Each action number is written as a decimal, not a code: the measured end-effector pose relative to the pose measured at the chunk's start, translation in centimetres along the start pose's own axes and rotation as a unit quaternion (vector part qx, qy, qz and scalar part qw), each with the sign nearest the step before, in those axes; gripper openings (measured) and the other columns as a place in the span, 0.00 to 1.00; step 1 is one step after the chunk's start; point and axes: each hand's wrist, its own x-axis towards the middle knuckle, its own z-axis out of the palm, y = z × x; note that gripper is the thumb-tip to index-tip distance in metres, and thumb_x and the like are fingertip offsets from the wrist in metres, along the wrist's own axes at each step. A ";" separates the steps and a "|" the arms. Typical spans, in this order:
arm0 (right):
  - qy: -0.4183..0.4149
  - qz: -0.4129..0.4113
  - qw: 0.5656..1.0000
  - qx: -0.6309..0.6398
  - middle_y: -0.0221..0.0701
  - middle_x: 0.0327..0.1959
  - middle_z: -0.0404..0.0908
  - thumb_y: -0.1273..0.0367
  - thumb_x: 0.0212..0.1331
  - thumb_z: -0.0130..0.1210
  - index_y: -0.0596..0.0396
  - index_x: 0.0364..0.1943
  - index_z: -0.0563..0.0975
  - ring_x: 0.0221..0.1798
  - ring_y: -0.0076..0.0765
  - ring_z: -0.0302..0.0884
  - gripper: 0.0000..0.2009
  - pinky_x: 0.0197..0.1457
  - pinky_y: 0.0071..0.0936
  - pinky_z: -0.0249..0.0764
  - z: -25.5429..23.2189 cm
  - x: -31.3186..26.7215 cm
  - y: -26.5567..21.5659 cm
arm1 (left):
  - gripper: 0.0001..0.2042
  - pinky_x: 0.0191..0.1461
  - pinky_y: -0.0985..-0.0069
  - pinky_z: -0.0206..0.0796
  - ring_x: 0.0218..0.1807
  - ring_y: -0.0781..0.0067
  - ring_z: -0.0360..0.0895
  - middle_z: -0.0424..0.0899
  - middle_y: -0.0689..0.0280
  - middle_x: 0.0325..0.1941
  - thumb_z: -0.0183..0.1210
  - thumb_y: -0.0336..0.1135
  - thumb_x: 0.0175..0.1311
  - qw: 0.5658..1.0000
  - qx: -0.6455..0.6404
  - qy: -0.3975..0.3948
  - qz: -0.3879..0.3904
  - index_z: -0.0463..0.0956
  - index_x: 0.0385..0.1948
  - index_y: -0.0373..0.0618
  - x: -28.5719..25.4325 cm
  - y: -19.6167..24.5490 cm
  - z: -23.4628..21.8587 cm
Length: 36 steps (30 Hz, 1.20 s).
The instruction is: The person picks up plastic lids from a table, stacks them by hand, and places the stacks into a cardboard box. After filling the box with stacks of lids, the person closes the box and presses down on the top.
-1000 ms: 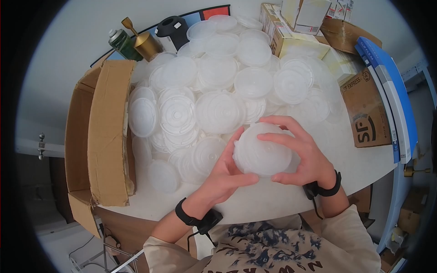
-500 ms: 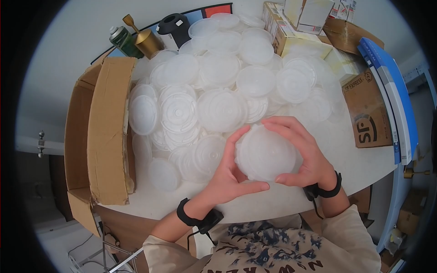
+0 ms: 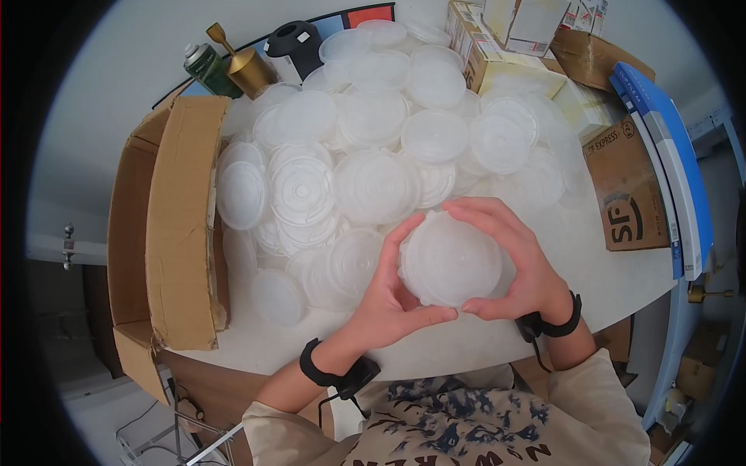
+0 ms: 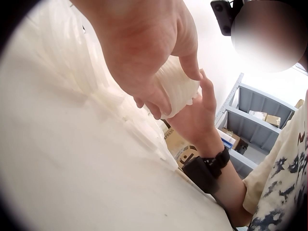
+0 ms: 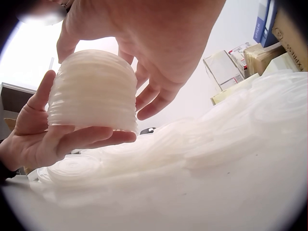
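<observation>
Both hands hold a stack of round translucent plastic lids (image 3: 454, 260) above the table's near side. The left hand (image 3: 388, 303) curves round its left side, thumb along the near edge; in the right wrist view its fingers (image 5: 84, 137) lie beneath the stack. The right hand (image 3: 524, 268) bends round the far and right edges, its thumb tip close to the left thumb. From the right wrist view, the stack's side (image 5: 94, 91) shows many ridged rims pressed together. Beyond the hands spreads a wide, loose pile of similar lids (image 3: 373, 186).
An open cardboard box (image 3: 186, 225) stands at the left of the white table (image 3: 373, 349). On the right are an SF Express carton (image 3: 625, 190) and blue binders (image 3: 668, 147). A green spray can (image 3: 208, 71), a brass object (image 3: 250, 74) and a black-topped object (image 3: 294, 48) stand behind.
The right fingers, earlier spread over the top of the stack, have drawn back to its far and right edges. The stack faces up more squarely. Over the last half second little moved.
</observation>
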 end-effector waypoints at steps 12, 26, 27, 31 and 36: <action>0.012 0.000 1.000 0.000 0.41 0.63 0.69 0.62 0.37 0.72 0.55 0.63 0.70 0.63 0.47 0.68 0.41 0.65 0.40 0.67 0.1 -0.2 0.0 | 0.56 0.72 0.59 0.59 0.74 0.65 0.55 0.51 0.63 0.73 0.70 0.17 0.47 1.000 -0.009 -0.022 -0.003 0.37 0.73 0.59 0.0 -0.1 -0.4; 0.095 -0.019 0.995 -0.016 0.42 0.60 0.71 0.62 0.47 0.68 0.56 0.62 0.70 0.63 0.49 0.67 0.34 0.67 0.40 0.62 -1.5 -0.7 1.8 | 0.55 0.70 0.62 0.60 0.72 0.65 0.60 0.59 0.64 0.71 0.71 0.23 0.44 0.999 -0.020 0.010 -0.035 0.41 0.74 0.57 -0.2 0.8 -0.5; 0.138 0.042 0.987 -0.064 0.43 0.61 0.69 0.63 0.49 0.67 0.55 0.62 0.70 0.64 0.49 0.66 0.33 0.67 0.39 0.61 -1.8 -0.8 2.0 | 0.55 0.70 0.62 0.60 0.72 0.65 0.60 0.59 0.64 0.71 0.72 0.23 0.44 0.999 -0.030 0.008 -0.039 0.41 0.74 0.57 -0.3 0.9 -0.5; 0.280 0.200 0.929 -0.136 0.44 0.64 0.64 0.66 0.51 0.65 0.52 0.62 0.70 0.67 0.49 0.62 0.31 0.69 0.38 0.60 -2.4 -0.8 2.4 | 0.56 0.70 0.62 0.60 0.71 0.65 0.61 0.62 0.65 0.69 0.73 0.24 0.43 0.996 -0.060 -0.011 -0.067 0.42 0.74 0.56 -0.4 1.1 -0.4; 0.202 0.229 0.920 -0.245 0.43 0.64 0.62 0.66 0.44 0.69 0.50 0.67 0.64 0.67 0.50 0.60 0.40 0.69 0.39 0.58 -3.2 -1.6 2.7 | 0.56 0.70 0.64 0.60 0.70 0.67 0.63 0.62 0.66 0.69 0.74 0.24 0.42 0.995 -0.034 -0.030 -0.087 0.42 0.74 0.56 -0.5 1.4 -0.4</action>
